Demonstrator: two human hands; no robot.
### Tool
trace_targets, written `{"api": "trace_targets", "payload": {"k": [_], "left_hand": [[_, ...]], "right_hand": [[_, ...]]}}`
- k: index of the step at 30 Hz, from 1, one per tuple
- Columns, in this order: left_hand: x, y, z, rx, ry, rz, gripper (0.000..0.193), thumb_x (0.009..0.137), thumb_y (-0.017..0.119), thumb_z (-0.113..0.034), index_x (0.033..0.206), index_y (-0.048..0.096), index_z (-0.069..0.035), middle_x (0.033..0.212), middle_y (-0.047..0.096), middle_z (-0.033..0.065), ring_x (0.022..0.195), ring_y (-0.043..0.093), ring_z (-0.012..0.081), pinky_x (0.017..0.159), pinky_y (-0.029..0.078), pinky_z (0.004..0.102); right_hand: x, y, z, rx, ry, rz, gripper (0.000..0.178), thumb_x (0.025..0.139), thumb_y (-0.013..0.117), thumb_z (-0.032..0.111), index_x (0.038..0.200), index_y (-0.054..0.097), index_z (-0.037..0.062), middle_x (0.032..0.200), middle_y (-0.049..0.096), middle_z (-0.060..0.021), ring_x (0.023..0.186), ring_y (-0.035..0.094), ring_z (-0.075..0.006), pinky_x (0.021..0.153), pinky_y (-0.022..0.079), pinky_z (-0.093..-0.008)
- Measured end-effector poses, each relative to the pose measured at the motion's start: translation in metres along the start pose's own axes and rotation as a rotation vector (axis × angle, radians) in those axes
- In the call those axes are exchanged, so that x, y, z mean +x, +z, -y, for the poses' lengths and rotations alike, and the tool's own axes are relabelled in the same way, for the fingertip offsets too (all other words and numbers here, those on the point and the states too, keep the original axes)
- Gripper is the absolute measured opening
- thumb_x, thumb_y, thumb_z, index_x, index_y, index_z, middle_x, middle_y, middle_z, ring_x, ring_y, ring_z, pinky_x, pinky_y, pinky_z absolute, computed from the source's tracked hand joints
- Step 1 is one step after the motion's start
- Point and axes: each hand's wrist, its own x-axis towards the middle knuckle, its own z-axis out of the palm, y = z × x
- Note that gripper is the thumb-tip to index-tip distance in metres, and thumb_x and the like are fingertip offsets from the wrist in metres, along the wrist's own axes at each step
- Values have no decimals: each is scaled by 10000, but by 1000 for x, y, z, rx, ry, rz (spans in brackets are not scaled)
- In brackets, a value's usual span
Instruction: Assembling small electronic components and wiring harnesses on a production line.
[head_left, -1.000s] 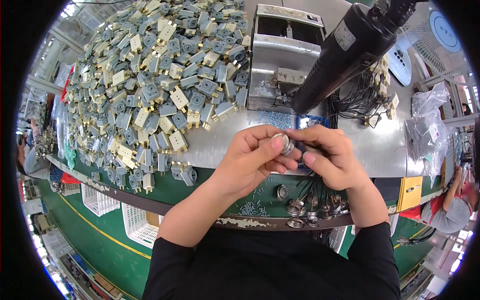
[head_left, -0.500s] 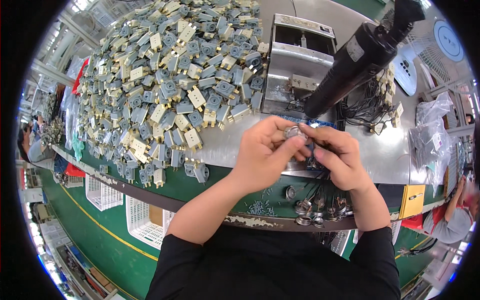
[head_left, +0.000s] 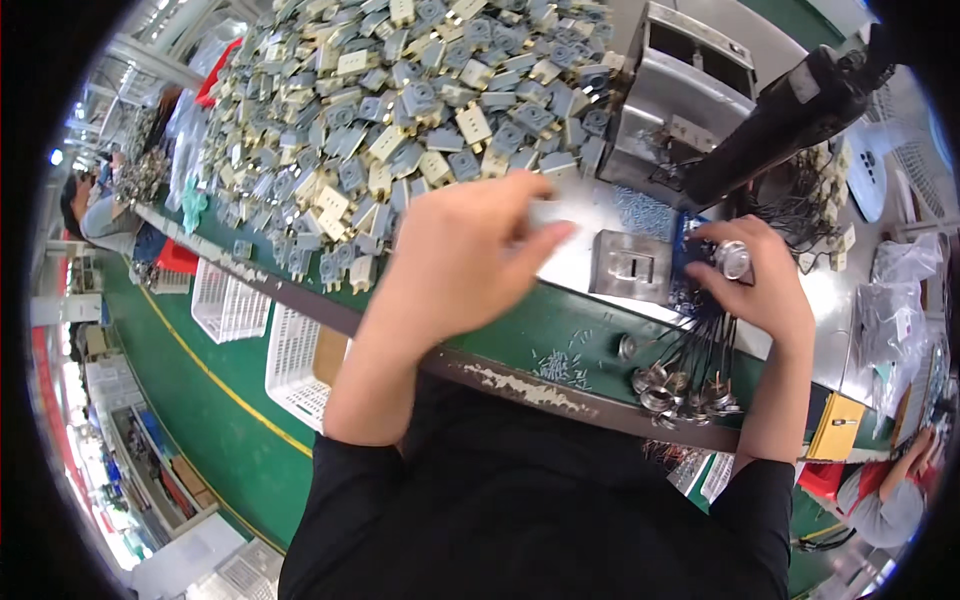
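Hands apart: left hand [head_left: 468,250] blurred, thumb and fingers parted; right hand [head_left: 768,280] grasping round metal piece [head_left: 734,260].

My workbench has a bare metal top [head_left: 832,300] and a green strip [head_left: 490,345] along my side. On the metal, a big heap of grey and cream plug-like parts [head_left: 415,110] spreads at left; right of it sit a metal machine [head_left: 650,115], loose bluish screws [head_left: 643,212] and a slotted metal block [head_left: 630,267]. Small pale screws [head_left: 560,367] and wired round metal parts [head_left: 660,385] lie on the green.
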Motion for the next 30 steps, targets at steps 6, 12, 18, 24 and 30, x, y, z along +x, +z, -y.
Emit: {"api": "trace_targets", "payload": {"k": [6,12,18,24,30], "left_hand": [[-67,-11,43,357,-383,-24,340,836,865,-320,952,689,-53,752,689,85,673,692,286,624,531,390],[-96,26,47,393,-334,-237,353,807,878,-288,1023,684,-87,759,685,62,671,695,288,592,529,403],[-106,30,46,75,-297,-238,442,834,792,-35,1258,674,5,917,683,94,747,683,172,647,554,303],[-97,24,39,-1204,-331,16,364,924,699,-20,1269,614,57,1083,675,124,928,712,184,764,621,322],[-60,39,10,-1373,-215,202,330,951,687,-26,1247,552,26,1132,680,156,906,738,219,802,630,348]], "right_hand": [[6,-1,-1,98,55,-192,239,1047,532,19,1224,676,-51,955,679,-182,770,631,-247,749,517,-356],[-2,-11,-8,121,32,-32,220,1007,540,-13,1202,636,-44,996,606,-157,822,616,-285,749,510,-374],[-12,1,6,-71,42,101,177,902,713,89,1052,692,-5,986,600,-172,890,648,-403,781,523,-467],[-9,3,4,-133,115,59,209,827,674,76,1010,705,-21,971,639,-183,860,668,-412,788,549,-478],[-6,6,0,-217,105,79,232,846,747,154,1017,730,-2,861,723,-174,793,704,-391,749,562,-466]]}}
